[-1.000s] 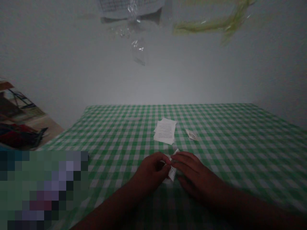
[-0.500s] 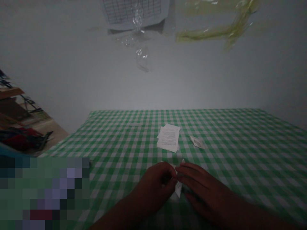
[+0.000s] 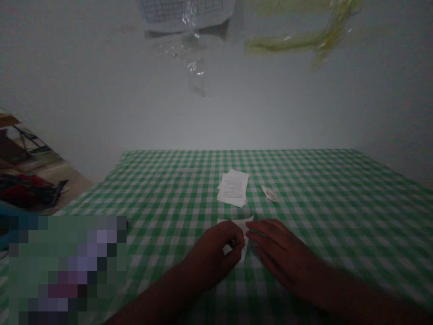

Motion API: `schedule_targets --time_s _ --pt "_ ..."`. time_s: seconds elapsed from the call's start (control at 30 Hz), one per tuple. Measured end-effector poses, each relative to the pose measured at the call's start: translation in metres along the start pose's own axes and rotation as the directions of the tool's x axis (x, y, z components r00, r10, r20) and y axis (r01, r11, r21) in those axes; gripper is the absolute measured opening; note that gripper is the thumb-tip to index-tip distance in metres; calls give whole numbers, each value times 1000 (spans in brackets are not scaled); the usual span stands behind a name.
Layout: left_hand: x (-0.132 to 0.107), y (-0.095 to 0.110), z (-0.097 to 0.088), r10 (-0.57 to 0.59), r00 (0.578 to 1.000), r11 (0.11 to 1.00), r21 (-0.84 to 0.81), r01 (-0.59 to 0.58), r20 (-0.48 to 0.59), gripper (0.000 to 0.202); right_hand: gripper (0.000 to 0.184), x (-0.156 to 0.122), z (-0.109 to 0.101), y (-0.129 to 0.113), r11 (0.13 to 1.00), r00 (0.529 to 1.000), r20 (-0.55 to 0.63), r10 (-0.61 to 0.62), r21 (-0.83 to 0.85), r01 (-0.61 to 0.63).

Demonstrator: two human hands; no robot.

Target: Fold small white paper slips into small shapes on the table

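A small printed paper sheet (image 3: 241, 224) lies on the checked cloth under and between my hands, its right corner bent up. My left hand (image 3: 216, 250) is closed, thumb and forefinger curled together at the middle of the sheet and covering much of its left side. Next to the sheet's right edge, my right hand (image 3: 286, 248) has its fingers stretched out, the fingertips at the bent corner. Beyond them is a loose stack of printed papers (image 3: 233, 187). To the stack's right sits a small folded paper (image 3: 269, 194).
A green-and-white checked tablecloth (image 3: 162, 194) covers the table, which runs back to a pale wall (image 3: 270, 108). Yellow tape (image 3: 287, 44) and a gridded sheet (image 3: 182, 10) are on the wall. A pixelated patch (image 3: 67, 271) hides the lower left.
The sheet has opened out flatter between my hands, showing more of its printed face. My right hand's fingertips have drawn slightly off it. The whole view has shifted a little.
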State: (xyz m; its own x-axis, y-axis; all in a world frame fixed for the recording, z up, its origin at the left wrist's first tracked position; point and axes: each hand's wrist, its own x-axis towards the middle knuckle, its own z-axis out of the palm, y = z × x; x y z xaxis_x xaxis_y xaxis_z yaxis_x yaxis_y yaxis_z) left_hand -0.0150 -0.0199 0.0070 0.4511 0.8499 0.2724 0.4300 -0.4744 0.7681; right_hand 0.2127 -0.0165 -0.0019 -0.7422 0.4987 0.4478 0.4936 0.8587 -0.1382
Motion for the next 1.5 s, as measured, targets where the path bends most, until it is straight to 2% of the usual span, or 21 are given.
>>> schedule_targets --time_s 0.13,0.3,0.4,0.5,0.63,0.9,1.17,1.27,1.5 --pt "0 5 -1 49 996 992 112 -56 71 11 43 -3 2 -1 999 998 -51 37 28 -35" --pt "-1 11 -1 72 979 979 176 -107 192 10 32 2 2 -3 970 994 -9 113 216 -109" --pt "-3 14 -4 42 976 974 207 -87 212 8 26 7 -3 -2 955 992 -11 125 272 -118" --pt "-3 16 -10 1 986 958 282 -50 169 16 22 9 -10 2 967 990 -76 118 236 -98" --pt "-2 13 -15 -9 991 914 403 -45 130 23 18 10 -19 12 975 971 -174 162 180 -131" --pt "-2 4 -7 66 956 879 437 -191 285 22 18 8 -14 20 977 974 -186 131 192 -94" --pt "-4 7 -6 83 952 877 432 -210 293 28 35 8 -7 10 998 964 -265 32 69 -14" --pt "-3 11 -7 85 945 877 427 -221 316 30 36 8 -7 11 999 971 -238 21 48 -10" --pt "-3 12 -8 60 944 886 419 -200 324 31 40 9 -6 14 996 996 -80 -38 83 44"
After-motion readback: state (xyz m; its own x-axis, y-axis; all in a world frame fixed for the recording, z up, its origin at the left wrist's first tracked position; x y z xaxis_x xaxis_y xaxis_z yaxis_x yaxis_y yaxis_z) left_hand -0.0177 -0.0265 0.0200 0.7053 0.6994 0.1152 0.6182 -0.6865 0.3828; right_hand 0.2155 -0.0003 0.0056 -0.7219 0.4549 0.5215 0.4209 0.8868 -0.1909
